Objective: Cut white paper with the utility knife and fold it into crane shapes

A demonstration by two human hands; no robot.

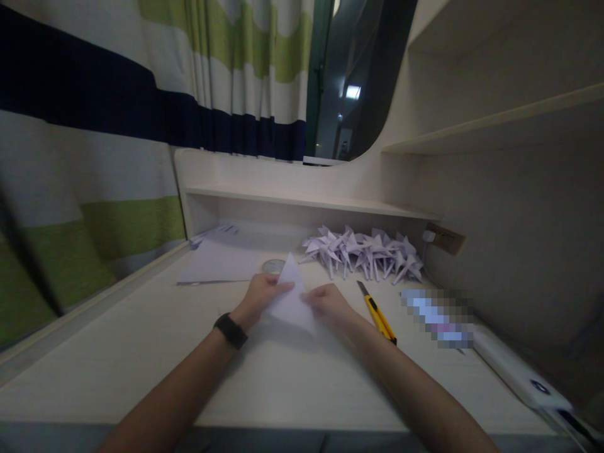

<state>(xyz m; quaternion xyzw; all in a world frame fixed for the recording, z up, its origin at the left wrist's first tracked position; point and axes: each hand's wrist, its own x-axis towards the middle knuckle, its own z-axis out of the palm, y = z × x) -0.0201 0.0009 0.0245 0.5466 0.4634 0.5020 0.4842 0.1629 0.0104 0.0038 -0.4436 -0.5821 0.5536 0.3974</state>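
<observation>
Pinched between left hand (258, 296) and right hand (326, 299): folded paper (291, 296), apex pointing away. Equally near both, just above the table (141, 352).

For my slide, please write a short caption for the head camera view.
Both hands, left hand and right hand, hold a folded white paper on the desk, beside a yellow utility knife and folded paper cranes.
</observation>
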